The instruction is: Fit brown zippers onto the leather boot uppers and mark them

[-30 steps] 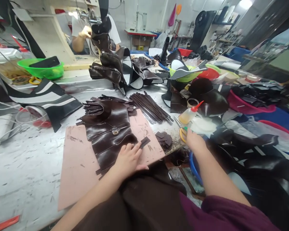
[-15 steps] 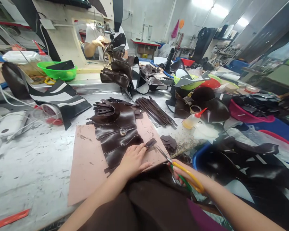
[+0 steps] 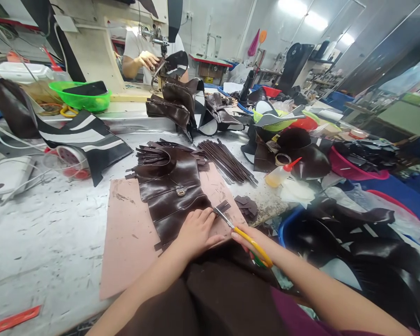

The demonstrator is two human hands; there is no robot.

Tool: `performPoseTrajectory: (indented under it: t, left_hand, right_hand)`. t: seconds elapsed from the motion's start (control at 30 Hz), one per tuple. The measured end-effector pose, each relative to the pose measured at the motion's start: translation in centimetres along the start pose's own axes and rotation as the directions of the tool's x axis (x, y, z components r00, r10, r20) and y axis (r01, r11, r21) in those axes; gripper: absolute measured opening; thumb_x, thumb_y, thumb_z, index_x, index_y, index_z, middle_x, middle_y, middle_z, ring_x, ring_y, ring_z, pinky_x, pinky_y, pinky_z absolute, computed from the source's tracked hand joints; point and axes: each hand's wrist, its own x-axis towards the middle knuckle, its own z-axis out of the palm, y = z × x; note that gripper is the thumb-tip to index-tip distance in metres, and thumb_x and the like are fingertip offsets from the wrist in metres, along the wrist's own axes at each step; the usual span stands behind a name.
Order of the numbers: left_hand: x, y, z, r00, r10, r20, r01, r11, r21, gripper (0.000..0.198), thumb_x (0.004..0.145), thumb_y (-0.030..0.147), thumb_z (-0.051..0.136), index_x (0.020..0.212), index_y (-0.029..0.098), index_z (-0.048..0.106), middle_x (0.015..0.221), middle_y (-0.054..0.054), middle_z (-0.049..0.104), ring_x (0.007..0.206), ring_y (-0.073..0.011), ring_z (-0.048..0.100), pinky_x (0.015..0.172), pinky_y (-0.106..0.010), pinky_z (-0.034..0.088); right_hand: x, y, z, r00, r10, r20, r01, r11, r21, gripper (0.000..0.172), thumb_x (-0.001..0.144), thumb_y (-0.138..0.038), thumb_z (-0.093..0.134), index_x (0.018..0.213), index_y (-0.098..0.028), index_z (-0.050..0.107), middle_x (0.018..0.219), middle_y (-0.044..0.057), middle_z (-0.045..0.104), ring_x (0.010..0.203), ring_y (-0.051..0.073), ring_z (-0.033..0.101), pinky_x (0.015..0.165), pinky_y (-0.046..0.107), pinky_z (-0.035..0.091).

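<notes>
A dark brown leather boot upper (image 3: 175, 186) with a small buckle lies on a pink board (image 3: 122, 252). My left hand (image 3: 198, 233) rests flat on its near right edge, fingers stretched out. In my right hand (image 3: 252, 238) are scissors (image 3: 250, 245) with yellow and green handles. Their blades reach the edge of the leather beside my left fingertips, where a short dark strip (image 3: 224, 206) sticks out. The blades look nearly closed. Just right of the board sits a small pile of dark offcuts (image 3: 247, 208).
Long brown strips (image 3: 227, 161) lie behind the board, near a glue bottle (image 3: 282, 175) with a red nozzle. A blue tub (image 3: 287, 224) of leather pieces stands at the right. Across the table, a co-worker's hand (image 3: 148, 59) is at a sewing machine (image 3: 87, 46).
My right hand has moved left with the scissors, bringing the blades from apart over the board to the leather's edge by my left fingers. My left hand has stayed on the leather.
</notes>
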Motion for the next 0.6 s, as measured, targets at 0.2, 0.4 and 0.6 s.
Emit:
performPoseTrajectory:
  t: [0.2,0.4,0.6]
  left_hand:
    - [0.3,0.3,-0.3,0.998,0.012,0.055,-0.015,0.998,0.054,0.059,0.079,0.06,0.041,0.113,0.013,0.054,0.121,-0.008,0.052,0.099,-0.0244,0.045,0.086,-0.036,0.034]
    - [0.2,0.5,-0.3,0.998,0.026,0.061,-0.034,0.991,0.127,0.059,0.078,0.06,0.043,0.113,0.013,0.055,0.122,-0.008,0.052,0.104,-0.0242,0.045,0.088,-0.035,0.034]
    - [0.5,0.6,-0.1,0.999,0.036,0.024,-0.04,0.98,0.193,0.051,0.08,0.053,0.046,0.112,0.015,0.056,0.122,-0.009,0.052,0.104,-0.0248,0.047,0.09,-0.036,0.035]
  right_hand:
    - [-0.4,1.0,1.7,0.994,0.047,-0.101,-0.036,0.994,0.104,0.038,0.074,-0.058,0.044,0.074,-0.02,0.047,0.043,-0.008,0.036,0.03,0.006,0.031,0.031,0.018,0.026]
    - [-2.4,2.4,-0.9,0.961,0.126,-0.244,-0.081,0.979,0.187,0.044,0.072,-0.063,0.038,0.077,-0.02,0.048,0.043,-0.009,0.033,0.033,0.006,0.028,0.033,0.018,0.026]
    - [-3.4,5.5,-6.2,0.87,0.002,-0.492,-0.226,0.89,-0.396,0.045,0.073,-0.054,0.044,0.099,-0.021,0.059,0.067,0.003,0.059,0.057,0.017,0.053,0.052,0.025,0.036]
